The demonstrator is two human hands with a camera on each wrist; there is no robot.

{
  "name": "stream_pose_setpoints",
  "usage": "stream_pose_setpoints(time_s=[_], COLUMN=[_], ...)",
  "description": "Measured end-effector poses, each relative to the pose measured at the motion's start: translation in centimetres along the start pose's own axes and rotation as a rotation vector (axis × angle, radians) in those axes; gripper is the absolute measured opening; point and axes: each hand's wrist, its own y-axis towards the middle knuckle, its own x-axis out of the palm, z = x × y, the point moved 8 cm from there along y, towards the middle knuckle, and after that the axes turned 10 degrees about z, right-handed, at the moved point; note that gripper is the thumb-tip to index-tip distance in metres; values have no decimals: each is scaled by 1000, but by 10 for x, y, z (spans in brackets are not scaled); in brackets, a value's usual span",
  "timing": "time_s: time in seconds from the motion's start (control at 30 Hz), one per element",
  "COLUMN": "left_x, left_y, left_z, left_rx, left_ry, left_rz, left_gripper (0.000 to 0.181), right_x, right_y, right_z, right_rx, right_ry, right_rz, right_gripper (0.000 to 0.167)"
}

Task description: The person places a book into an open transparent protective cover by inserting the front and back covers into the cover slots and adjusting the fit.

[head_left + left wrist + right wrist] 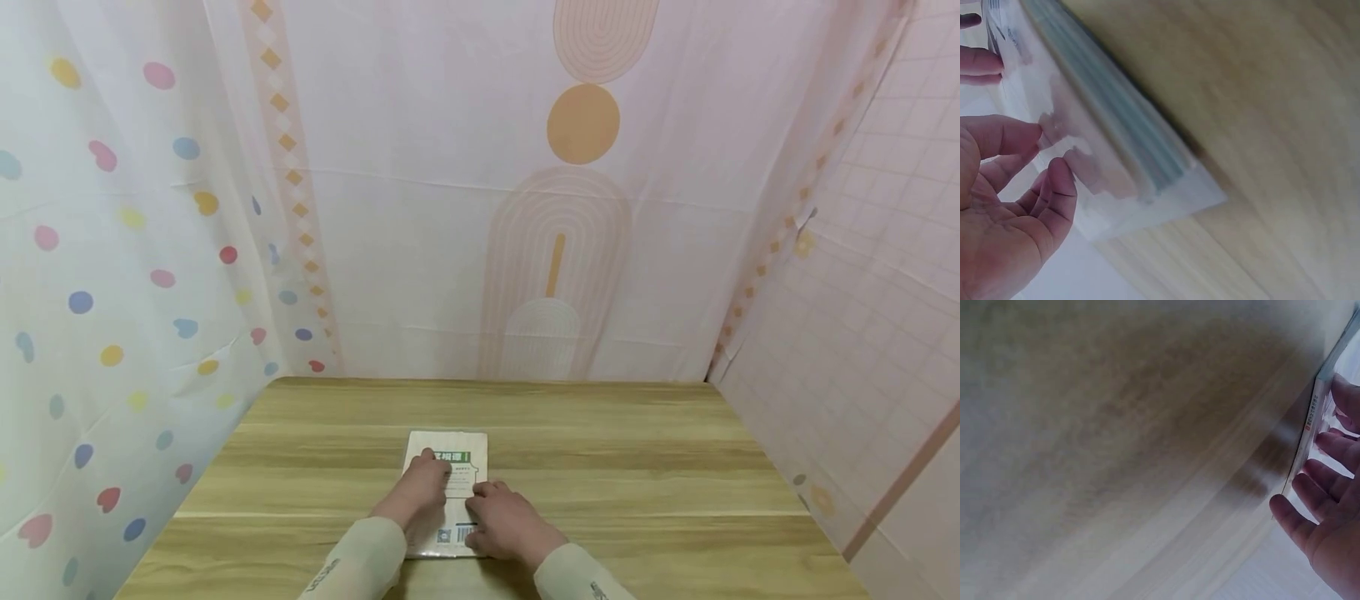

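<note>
A book (461, 483) in clear plastic film lies flat on the wooden table, back cover up, with a green label and a barcode. My left hand (425, 487) reaches over its left part. In the left wrist view, the left thumb and fingertips (1059, 172) touch the glossy film (1104, 215), which juts past the page edges; a small gap shows between thumb and forefinger. Along the book's right edge rests my right hand (510, 521). The right wrist view shows its loosely bent fingers (1294, 522) beside the spine (1310, 415).
The wood-grain table (637, 467) spreads out on both sides of the book. Behind it hangs a pale curtain (420, 250) with arches. A dotted curtain (135, 325) stands at the left, a checked one (885, 275) at the right.
</note>
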Motion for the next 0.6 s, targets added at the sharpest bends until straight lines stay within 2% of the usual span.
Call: stream_pose_setpoints(time_s=[0.17, 0.3, 0.6], left_x=[1, 3, 6], left_y=[1, 3, 5], left_z=[-1, -1, 2], left_rx=[-39, -55, -91], left_ry=[-3, 29, 71], left_rz=[-6, 2, 27], left_gripper=[32, 39, 42], right_x=[-5, -15, -30], right_y=[-1, -2, -8], right_z=[0, 6, 43], right_rx=[-48, -51, 101], right_ry=[-27, -28, 15], right_rz=[47, 81, 106], right_gripper=[25, 18, 20])
